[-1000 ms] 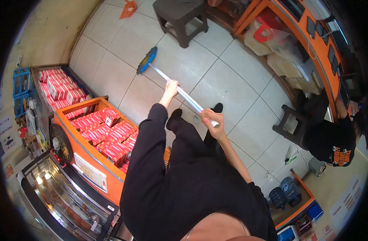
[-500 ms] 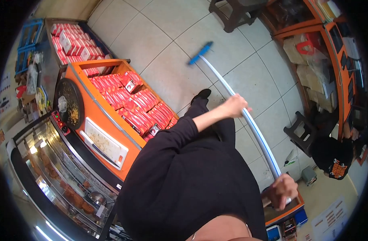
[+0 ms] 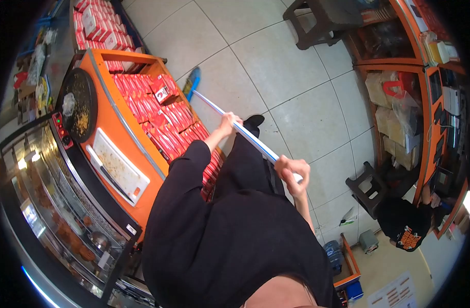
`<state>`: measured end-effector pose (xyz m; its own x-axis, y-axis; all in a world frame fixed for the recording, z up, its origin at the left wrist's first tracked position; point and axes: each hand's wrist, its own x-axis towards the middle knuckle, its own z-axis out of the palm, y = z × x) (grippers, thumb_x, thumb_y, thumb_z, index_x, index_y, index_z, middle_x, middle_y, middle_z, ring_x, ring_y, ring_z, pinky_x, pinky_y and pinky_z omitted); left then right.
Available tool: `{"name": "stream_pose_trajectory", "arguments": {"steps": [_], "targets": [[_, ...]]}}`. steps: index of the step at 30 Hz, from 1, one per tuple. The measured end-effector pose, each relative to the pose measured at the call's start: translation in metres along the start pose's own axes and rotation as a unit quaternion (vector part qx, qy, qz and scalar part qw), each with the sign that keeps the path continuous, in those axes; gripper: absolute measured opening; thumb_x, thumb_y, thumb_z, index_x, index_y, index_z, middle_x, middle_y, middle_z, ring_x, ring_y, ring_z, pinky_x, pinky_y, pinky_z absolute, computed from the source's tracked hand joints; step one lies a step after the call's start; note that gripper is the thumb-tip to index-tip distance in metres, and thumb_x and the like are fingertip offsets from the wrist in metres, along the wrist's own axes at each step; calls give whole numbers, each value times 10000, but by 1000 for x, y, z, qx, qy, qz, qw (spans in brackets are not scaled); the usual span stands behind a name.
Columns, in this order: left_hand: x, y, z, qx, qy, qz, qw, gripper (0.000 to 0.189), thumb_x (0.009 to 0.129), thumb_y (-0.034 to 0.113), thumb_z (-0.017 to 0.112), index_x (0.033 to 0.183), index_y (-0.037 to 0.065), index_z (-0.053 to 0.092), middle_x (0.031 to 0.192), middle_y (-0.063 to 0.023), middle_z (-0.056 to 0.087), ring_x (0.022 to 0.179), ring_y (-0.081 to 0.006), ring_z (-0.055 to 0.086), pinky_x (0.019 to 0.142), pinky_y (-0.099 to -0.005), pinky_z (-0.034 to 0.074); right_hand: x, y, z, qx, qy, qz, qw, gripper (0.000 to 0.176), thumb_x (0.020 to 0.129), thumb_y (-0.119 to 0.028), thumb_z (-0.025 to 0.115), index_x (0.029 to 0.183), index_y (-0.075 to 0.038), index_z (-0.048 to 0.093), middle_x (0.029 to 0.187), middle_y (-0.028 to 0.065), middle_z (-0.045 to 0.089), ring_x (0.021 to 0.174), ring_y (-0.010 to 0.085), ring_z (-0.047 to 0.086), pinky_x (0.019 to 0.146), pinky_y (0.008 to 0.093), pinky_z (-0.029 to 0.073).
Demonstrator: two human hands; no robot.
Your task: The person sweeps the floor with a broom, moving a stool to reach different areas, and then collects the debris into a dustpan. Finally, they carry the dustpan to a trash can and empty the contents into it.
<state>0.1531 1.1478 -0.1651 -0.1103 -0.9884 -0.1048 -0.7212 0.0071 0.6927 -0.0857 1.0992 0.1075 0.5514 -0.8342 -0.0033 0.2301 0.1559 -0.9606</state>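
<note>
While our left hand (image 3: 230,124) clamps mid-handle and our right hand (image 3: 293,173) the near end, apart, we hold one broom (image 3: 255,141), blue head (image 3: 193,83) at the floor (image 3: 317,105) beside the left-side orange cabinet (image 3: 104,115).

Grips a long, white-and-blue striped pole (image 3: 258,144) partway along with the left hand (image 3: 230,123) and near its end with the right hand (image 3: 292,173). Holds the blue, bristled broom head (image 3: 194,83) low over pale square floor tiles (image 3: 301,120), just beside an orange wooden counter (image 3: 105,110) filled with red-and-white cardboard boxes (image 3: 160,115). Shows also a dark-handled knife (image 3: 114,179) on a crumb-strewn white rectangular board (image 3: 123,163).
</note>
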Motion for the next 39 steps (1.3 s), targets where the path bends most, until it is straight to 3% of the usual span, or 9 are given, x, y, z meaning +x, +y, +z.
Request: {"name": "stream_pose_trajectory", "arguments": {"steps": [6, 11, 19, 21, 25, 31, 36, 37, 39], "targets": [[-25, 159, 53, -134, -73, 56, 987, 59, 524, 177, 623, 570, 160, 591, 589, -69, 574, 611, -278, 584, 575, -390, 468, -86, -106, -27, -28, 23, -28, 999, 302, 695, -124, 530, 459, -25, 371, 417, 70, 373, 349, 180, 328, 409, 310, 278], [-37, 250, 60, 10, -88, -47, 995, 57, 556, 156, 633, 606, 130, 642, 618, -97, 601, 643, -275, 604, 619, -374, 487, -171, -111, -88, -2, 4, -182, 983, 281, 691, -229, 557, 531, -27, 442, 485, 70, 472, 411, 186, 461, 464, 298, 383], [-97, 113, 152, 112, 107, 33, 987, 135, 606, 229, 646, 516, 142, 596, 544, -72, 557, 563, -272, 558, 562, -372, 417, -226, 13, -72, 79, 28, -70, 994, 290, 742, -185, 494, 522, -32, 383, 482, 39, 351, 485, 163, 321, 510, 323, 262], [-93, 175, 164, 68, -33, 18, 997, 99, 627, 229, 635, 564, 153, 631, 590, -73, 585, 577, -272, 571, 580, -376, 425, -253, -23, -93, 45, 60, -36, 997, 372, 797, -237, 511, 519, -21, 390, 492, 60, 393, 451, 165, 333, 529, 317, 345], [-100, 324, 213, -132, -41, 69, 988, 259, 732, 246, 579, 539, 75, 567, 545, -134, 534, 546, -323, 537, 517, -403, 423, -323, -117, -134, 23, 127, -66, 989, 322, 698, -232, 530, 478, -56, 375, 414, 52, 364, 374, 161, 301, 466, 297, 308], [-119, 422, 205, -107, -150, 125, 975, 309, 761, 268, 577, 530, 63, 571, 555, -135, 538, 560, -337, 534, 558, -432, 427, -398, -184, -146, 14, 129, -171, 977, 310, 667, -225, 554, 463, -77, 374, 393, 41, 419, 317, 143, 364, 368, 286, 300], [-91, 318, 194, 53, 9, 74, 996, 64, 617, 125, 596, 567, 86, 586, 598, -111, 564, 628, -313, 562, 600, -406, 455, -364, -104, -146, 26, 178, -136, 974, 290, 695, -229, 522, 515, -26, 420, 455, 76, 391, 425, 183, 361, 477, 338, 307], [-83, 278, 189, -78, 43, -42, 995, 78, 646, 173, 617, 685, 120, 659, 698, -102, 591, 712, -290, 568, 679, -393, 448, -343, -78, -142, -2, 148, -92, 985, 293, 735, -227, 508, 564, 4, 449, 498, 79, 407, 470, 188, 387, 487, 342, 316], [-69, 214, 171, 136, 73, -27, 988, 140, 660, 275, 647, 663, 137, 668, 730, -57, 605, 735, -273, 566, 678, -389, 444, -301, -29, -117, -49, 127, -30, 990, 316, 809, -223, 486, 602, 10, 436, 579, 75, 445, 515, 155, 405, 493, 294, 329]]}}
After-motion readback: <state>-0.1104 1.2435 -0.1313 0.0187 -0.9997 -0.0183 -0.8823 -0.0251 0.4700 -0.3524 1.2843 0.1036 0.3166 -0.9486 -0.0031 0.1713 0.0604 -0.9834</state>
